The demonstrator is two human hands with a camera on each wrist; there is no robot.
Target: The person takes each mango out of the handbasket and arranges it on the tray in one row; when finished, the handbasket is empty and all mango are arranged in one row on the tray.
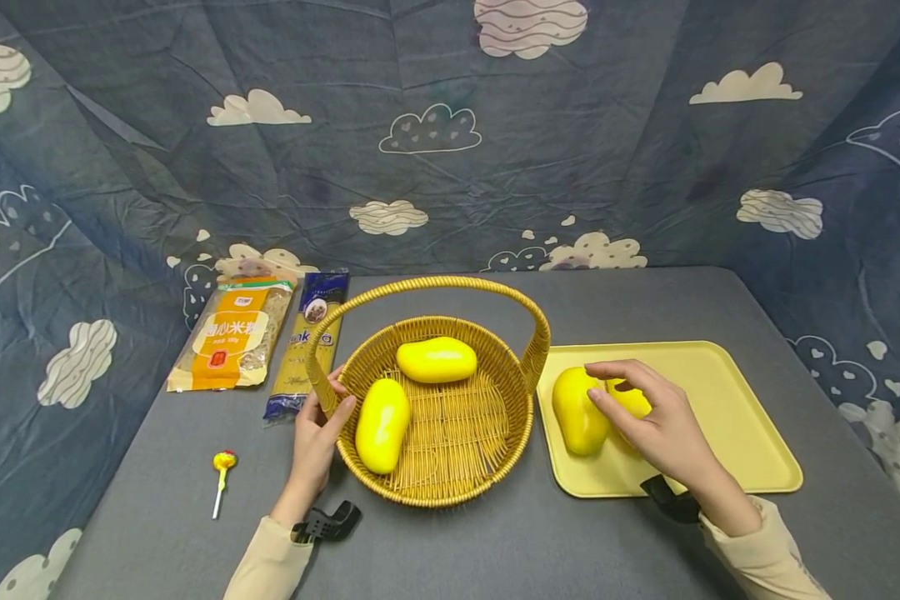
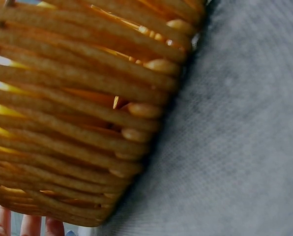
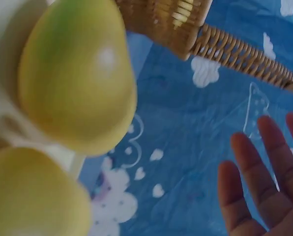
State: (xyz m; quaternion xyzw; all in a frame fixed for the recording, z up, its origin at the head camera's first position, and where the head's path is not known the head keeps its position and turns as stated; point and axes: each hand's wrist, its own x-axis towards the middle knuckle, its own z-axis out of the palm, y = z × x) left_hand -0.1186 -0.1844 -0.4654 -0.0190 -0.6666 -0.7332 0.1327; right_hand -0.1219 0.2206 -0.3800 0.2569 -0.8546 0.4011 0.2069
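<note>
A woven basket (image 1: pixel 465 425) with a tall arched handle stands in the middle of the table. My left hand (image 1: pixel 315 442) grips its left side, thumb at the rim; in the left wrist view fingertips (image 2: pixel 31 226) show past the wicker wall. Inside lie two yellow mangoes, one at the back (image 1: pixel 437 360) and one at the left (image 1: pixel 383 426). My right hand (image 1: pixel 663 425) hovers over a yellow tray (image 1: pixel 742 433), fingers spread and holding nothing. Beneath and beside it are two more mangoes, one at the left (image 1: pixel 579 412) and one partly hidden by the hand (image 1: pixel 630 403).
Left of the basket lie an orange-labelled rice noodle packet (image 1: pixel 232 333) and a blue and yellow pasta packet (image 1: pixel 307 342). A lollipop (image 1: pixel 223 479) rests nearer the front left. Cloud-patterned cloth (image 1: pixel 435 192) hangs behind the grey table (image 1: pixel 495 550).
</note>
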